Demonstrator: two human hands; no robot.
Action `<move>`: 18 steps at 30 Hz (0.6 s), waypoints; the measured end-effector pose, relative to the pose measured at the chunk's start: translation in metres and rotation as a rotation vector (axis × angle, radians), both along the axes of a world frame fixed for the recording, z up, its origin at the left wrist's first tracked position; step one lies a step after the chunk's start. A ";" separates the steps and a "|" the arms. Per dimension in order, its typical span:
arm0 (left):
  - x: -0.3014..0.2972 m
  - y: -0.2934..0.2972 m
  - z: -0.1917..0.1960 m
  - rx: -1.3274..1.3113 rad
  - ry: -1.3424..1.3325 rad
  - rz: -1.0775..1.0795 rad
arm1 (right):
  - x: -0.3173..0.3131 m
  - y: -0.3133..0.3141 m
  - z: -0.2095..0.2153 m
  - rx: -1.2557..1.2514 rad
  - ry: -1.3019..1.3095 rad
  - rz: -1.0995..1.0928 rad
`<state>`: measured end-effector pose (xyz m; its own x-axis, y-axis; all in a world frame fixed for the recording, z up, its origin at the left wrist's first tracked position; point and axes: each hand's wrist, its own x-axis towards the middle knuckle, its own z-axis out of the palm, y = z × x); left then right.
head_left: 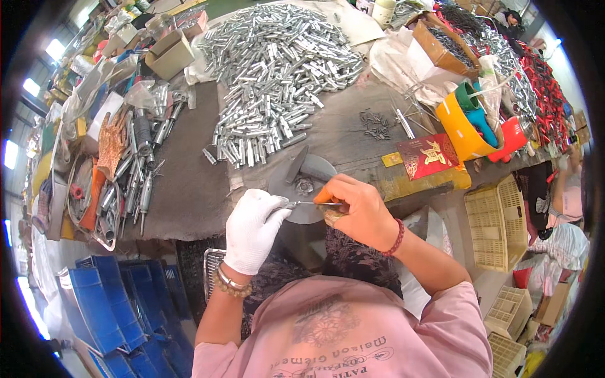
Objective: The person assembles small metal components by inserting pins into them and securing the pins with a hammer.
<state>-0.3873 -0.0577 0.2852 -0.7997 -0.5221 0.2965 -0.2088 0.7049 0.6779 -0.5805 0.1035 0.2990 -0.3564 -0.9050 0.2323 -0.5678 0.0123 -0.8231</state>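
Note:
My left hand, in a white knit glove, is closed in a pinch on a small silver metal part. Orange covers sit on some fingers of my right hand, which is closed around a thin metal rod that reaches across to the part in the left. Both hands are held over a round grey metal plate at the bench edge. A dark metal block stands on that plate. Fingers hide the rod's gripped portion.
A big heap of silver metal tubes covers the bench beyond. Dark pins, a red envelope and a yellow container lie right. Left are pneumatic tools and an orange glove. Blue bins and yellow crates flank me.

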 end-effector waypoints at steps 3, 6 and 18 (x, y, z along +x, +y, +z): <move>0.002 0.001 -0.002 -0.015 0.009 0.011 | 0.001 0.002 0.004 0.000 0.308 -0.033; 0.002 0.000 -0.003 -0.049 0.007 0.001 | 0.001 0.002 -0.001 -0.012 0.540 -0.038; 0.002 -0.002 -0.007 0.004 0.072 0.012 | -0.007 0.001 -0.008 -0.057 0.683 0.014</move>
<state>-0.3856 -0.0593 0.2784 -0.7698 -0.5330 0.3511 -0.1677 0.6998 0.6944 -0.5878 0.1043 0.2914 -0.1010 -0.8882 0.4482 -0.9598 -0.0316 -0.2790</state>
